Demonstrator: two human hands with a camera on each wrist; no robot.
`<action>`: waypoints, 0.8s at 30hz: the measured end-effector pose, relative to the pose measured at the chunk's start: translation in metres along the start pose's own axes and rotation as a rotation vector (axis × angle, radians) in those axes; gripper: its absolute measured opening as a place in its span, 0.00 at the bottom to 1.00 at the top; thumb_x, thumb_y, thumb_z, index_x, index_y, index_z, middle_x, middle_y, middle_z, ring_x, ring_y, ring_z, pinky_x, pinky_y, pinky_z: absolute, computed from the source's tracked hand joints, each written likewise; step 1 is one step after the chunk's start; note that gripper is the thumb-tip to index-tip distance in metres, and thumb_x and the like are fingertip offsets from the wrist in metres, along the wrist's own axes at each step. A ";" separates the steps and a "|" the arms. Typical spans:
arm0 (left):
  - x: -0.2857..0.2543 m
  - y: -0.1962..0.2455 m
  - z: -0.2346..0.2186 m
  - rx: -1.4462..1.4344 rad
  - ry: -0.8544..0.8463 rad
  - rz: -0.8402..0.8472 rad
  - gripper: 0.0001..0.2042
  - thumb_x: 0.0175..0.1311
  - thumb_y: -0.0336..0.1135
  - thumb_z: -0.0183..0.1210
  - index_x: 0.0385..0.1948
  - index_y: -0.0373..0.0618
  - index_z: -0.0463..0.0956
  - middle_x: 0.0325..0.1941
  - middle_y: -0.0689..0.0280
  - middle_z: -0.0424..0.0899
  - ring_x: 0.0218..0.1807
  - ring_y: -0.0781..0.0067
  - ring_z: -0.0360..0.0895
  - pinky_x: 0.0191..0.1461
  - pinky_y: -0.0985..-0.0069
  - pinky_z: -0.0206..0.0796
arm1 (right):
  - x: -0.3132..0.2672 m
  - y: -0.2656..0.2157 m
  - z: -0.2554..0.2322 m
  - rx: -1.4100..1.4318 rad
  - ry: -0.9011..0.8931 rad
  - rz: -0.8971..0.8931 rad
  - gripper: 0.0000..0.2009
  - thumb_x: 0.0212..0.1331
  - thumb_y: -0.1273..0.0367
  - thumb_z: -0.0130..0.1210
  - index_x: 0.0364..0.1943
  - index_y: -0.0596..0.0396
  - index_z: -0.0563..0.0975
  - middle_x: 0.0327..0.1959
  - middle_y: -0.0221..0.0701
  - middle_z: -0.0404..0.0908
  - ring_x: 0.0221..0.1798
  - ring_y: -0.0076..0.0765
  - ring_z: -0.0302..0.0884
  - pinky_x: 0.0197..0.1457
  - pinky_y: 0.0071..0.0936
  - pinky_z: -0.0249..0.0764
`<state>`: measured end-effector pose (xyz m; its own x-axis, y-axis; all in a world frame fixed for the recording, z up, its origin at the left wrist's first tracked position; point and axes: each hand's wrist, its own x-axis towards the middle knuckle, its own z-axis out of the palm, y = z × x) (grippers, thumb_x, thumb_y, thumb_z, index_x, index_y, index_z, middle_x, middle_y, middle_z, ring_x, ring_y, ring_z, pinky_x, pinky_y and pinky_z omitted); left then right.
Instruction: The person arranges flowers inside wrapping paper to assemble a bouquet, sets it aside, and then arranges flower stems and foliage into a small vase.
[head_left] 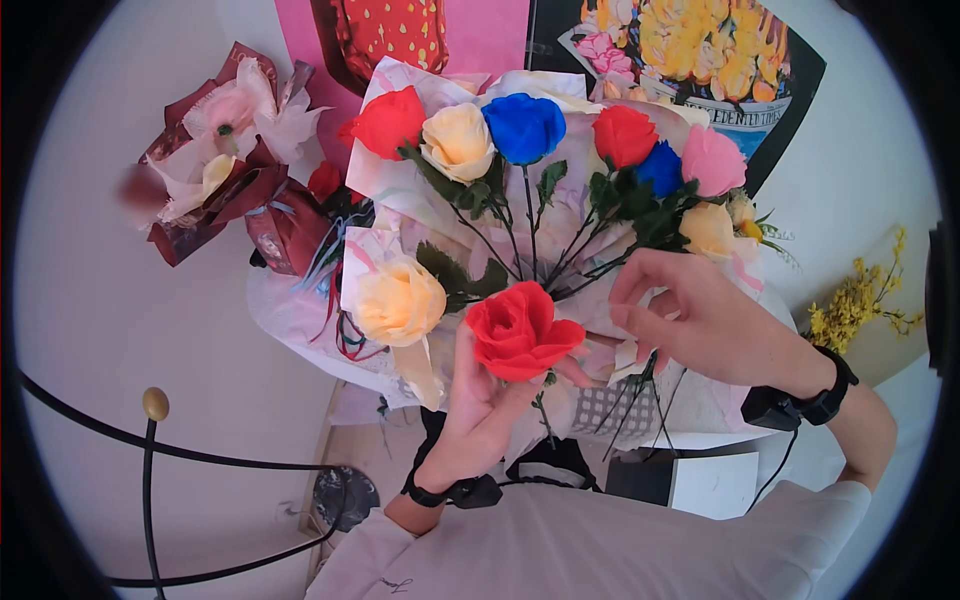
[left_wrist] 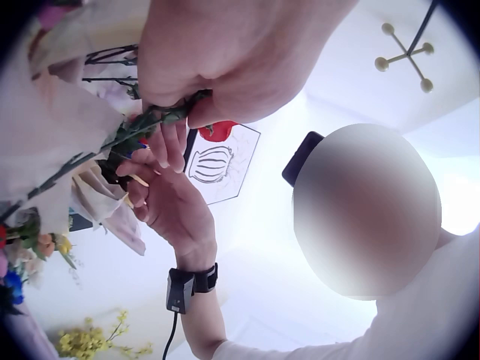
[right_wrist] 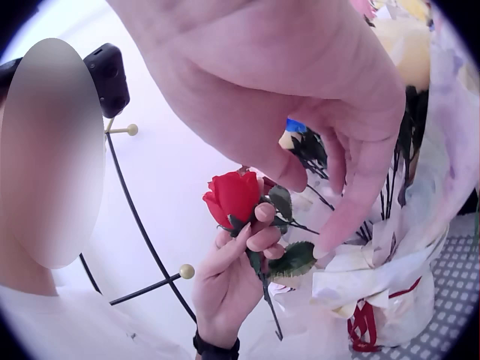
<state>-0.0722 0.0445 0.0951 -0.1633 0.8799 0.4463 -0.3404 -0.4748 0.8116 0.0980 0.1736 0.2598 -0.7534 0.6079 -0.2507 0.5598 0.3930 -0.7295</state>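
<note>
My left hand (head_left: 472,430) grips a red artificial rose (head_left: 522,335) by its stem just under the bloom, in front of the bouquet. In the right wrist view, that rose (right_wrist: 232,199) stands upright between the fingers, with green leaves (right_wrist: 294,259) and a short stem end below the hand. My right hand (head_left: 715,320) hovers to the right of it, fingers loosely bent and apart, holding nothing. Behind both hands the bouquet's pale wrapping paper (head_left: 430,215) fans out around red, blue, pink and cream roses. A cream rose (head_left: 400,300) leans just left of the held bloom.
A smaller bouquet in dark red wrapping (head_left: 285,225) lies at the left. Yellow flower sprigs (head_left: 860,300) stand at the far right. Two pictures lean at the back, one pink (head_left: 490,35). A black metal rack with a round knob (head_left: 155,404) is at lower left.
</note>
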 end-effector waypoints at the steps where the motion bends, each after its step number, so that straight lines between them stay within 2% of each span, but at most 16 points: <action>1: -0.004 -0.003 -0.001 0.011 0.063 -0.030 0.30 0.70 0.19 0.51 0.72 0.45 0.48 0.65 0.54 0.71 0.60 0.65 0.76 0.69 0.66 0.60 | 0.000 0.001 0.000 -0.067 -0.016 -0.092 0.13 0.65 0.68 0.57 0.46 0.63 0.74 0.34 0.35 0.81 0.31 0.28 0.82 0.34 0.29 0.77; 2: -0.008 -0.006 -0.001 0.023 0.126 -0.059 0.31 0.69 0.18 0.51 0.72 0.44 0.48 0.67 0.56 0.68 0.64 0.66 0.73 0.70 0.66 0.58 | -0.001 0.000 0.000 -0.070 -0.016 -0.093 0.13 0.65 0.68 0.57 0.46 0.63 0.74 0.34 0.35 0.81 0.31 0.28 0.82 0.34 0.29 0.77; 4: -0.020 -0.008 -0.005 0.046 0.078 -0.059 0.32 0.67 0.17 0.52 0.71 0.44 0.49 0.68 0.57 0.66 0.66 0.66 0.70 0.71 0.66 0.58 | -0.003 -0.004 -0.001 -0.316 -0.008 -0.270 0.05 0.66 0.73 0.55 0.41 0.61 0.75 0.35 0.33 0.80 0.31 0.26 0.82 0.33 0.26 0.79; 6: -0.031 -0.002 -0.010 0.070 0.029 -0.062 0.33 0.66 0.17 0.53 0.71 0.43 0.49 0.69 0.58 0.64 0.69 0.67 0.67 0.72 0.66 0.57 | -0.005 -0.018 -0.001 -0.360 0.027 -0.339 0.07 0.64 0.75 0.57 0.44 0.59 0.75 0.39 0.34 0.80 0.35 0.29 0.82 0.36 0.28 0.80; 8: -0.041 0.020 -0.004 0.165 0.005 -0.179 0.33 0.65 0.17 0.54 0.71 0.41 0.51 0.67 0.58 0.67 0.66 0.66 0.69 0.71 0.64 0.61 | -0.001 -0.031 0.005 -0.399 0.057 -0.404 0.11 0.62 0.76 0.58 0.47 0.58 0.75 0.42 0.36 0.79 0.39 0.33 0.83 0.39 0.29 0.80; 9: -0.028 0.039 0.023 -0.005 0.203 -0.174 0.07 0.75 0.33 0.49 0.42 0.38 0.68 0.37 0.45 0.88 0.38 0.70 0.86 0.44 0.70 0.73 | 0.003 -0.037 0.009 -0.507 0.115 -0.566 0.16 0.59 0.77 0.60 0.51 0.57 0.74 0.47 0.36 0.77 0.46 0.36 0.81 0.43 0.31 0.79; 10: -0.030 0.041 0.021 -0.005 0.206 -0.175 0.07 0.75 0.33 0.49 0.42 0.38 0.68 0.37 0.45 0.88 0.38 0.70 0.86 0.44 0.70 0.73 | 0.007 -0.044 0.014 -0.614 0.174 -0.729 0.21 0.56 0.77 0.63 0.55 0.56 0.73 0.52 0.36 0.75 0.52 0.39 0.79 0.48 0.33 0.78; 11: -0.033 0.043 0.017 0.161 0.047 -0.122 0.10 0.75 0.37 0.49 0.42 0.38 0.68 0.39 0.44 0.88 0.40 0.66 0.86 0.46 0.69 0.73 | 0.012 -0.052 0.019 -0.611 0.171 -0.730 0.21 0.56 0.77 0.63 0.55 0.56 0.73 0.52 0.36 0.75 0.52 0.39 0.79 0.48 0.33 0.78; 12: -0.036 0.046 0.014 0.327 -0.114 -0.068 0.12 0.76 0.40 0.50 0.42 0.38 0.67 0.40 0.42 0.87 0.42 0.62 0.87 0.49 0.68 0.73 | 0.017 -0.061 0.025 -0.680 0.128 -0.822 0.25 0.52 0.78 0.63 0.57 0.55 0.72 0.56 0.36 0.73 0.57 0.40 0.75 0.51 0.35 0.77; 13: -0.037 0.047 0.011 0.330 -0.111 -0.070 0.12 0.76 0.40 0.50 0.42 0.38 0.67 0.40 0.42 0.87 0.42 0.62 0.87 0.49 0.68 0.73 | 0.023 -0.069 0.031 -0.748 0.085 -0.914 0.29 0.48 0.79 0.64 0.59 0.53 0.72 0.59 0.36 0.70 0.61 0.42 0.72 0.54 0.37 0.76; 14: -0.037 0.046 0.007 0.130 -0.202 -0.062 0.13 0.73 0.38 0.55 0.48 0.38 0.66 0.47 0.43 0.84 0.49 0.58 0.84 0.55 0.64 0.72 | 0.031 -0.074 0.038 -0.743 0.085 -0.916 0.29 0.48 0.79 0.64 0.59 0.53 0.72 0.59 0.36 0.70 0.61 0.42 0.72 0.54 0.37 0.76; 16: -0.037 0.046 0.000 -0.269 -0.382 -0.042 0.23 0.68 0.33 0.64 0.59 0.39 0.64 0.61 0.43 0.79 0.64 0.51 0.77 0.66 0.56 0.69 | 0.047 -0.082 0.052 -0.849 0.108 -1.145 0.30 0.44 0.79 0.64 0.57 0.53 0.73 0.59 0.38 0.70 0.60 0.44 0.72 0.54 0.36 0.76; 18: -0.038 0.048 -0.006 -0.206 -0.388 -0.066 0.21 0.68 0.32 0.64 0.58 0.39 0.68 0.61 0.45 0.79 0.64 0.50 0.77 0.66 0.59 0.69 | 0.054 -0.086 0.059 -0.931 0.084 -1.153 0.29 0.42 0.79 0.63 0.55 0.56 0.73 0.58 0.42 0.70 0.59 0.46 0.72 0.55 0.33 0.76; 20: -0.034 0.048 -0.011 -0.125 -0.462 -0.064 0.20 0.65 0.29 0.66 0.56 0.38 0.72 0.60 0.48 0.79 0.62 0.51 0.78 0.64 0.62 0.70 | 0.069 -0.078 0.069 -0.944 0.191 -1.253 0.23 0.43 0.73 0.67 0.48 0.59 0.75 0.42 0.36 0.78 0.52 0.38 0.77 0.51 0.27 0.75; 23: -0.031 0.055 -0.011 0.136 -0.457 0.049 0.20 0.62 0.30 0.68 0.56 0.39 0.77 0.57 0.54 0.80 0.55 0.56 0.80 0.60 0.66 0.71 | 0.079 -0.072 0.073 -0.957 0.193 -1.166 0.26 0.42 0.78 0.64 0.51 0.61 0.73 0.50 0.42 0.76 0.54 0.45 0.77 0.54 0.34 0.77; 24: -0.033 0.054 -0.011 0.134 -0.459 0.049 0.20 0.62 0.30 0.68 0.56 0.39 0.77 0.57 0.54 0.80 0.55 0.56 0.80 0.60 0.66 0.71 | 0.075 -0.073 0.069 -0.958 0.193 -1.164 0.26 0.42 0.78 0.64 0.51 0.61 0.73 0.50 0.42 0.76 0.54 0.45 0.77 0.54 0.34 0.77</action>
<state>-0.0952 -0.0098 0.1204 0.2599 0.7711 0.5813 -0.2156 -0.5405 0.8133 -0.0233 0.1431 0.2506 -0.9075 -0.2987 0.2954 -0.2326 0.9428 0.2386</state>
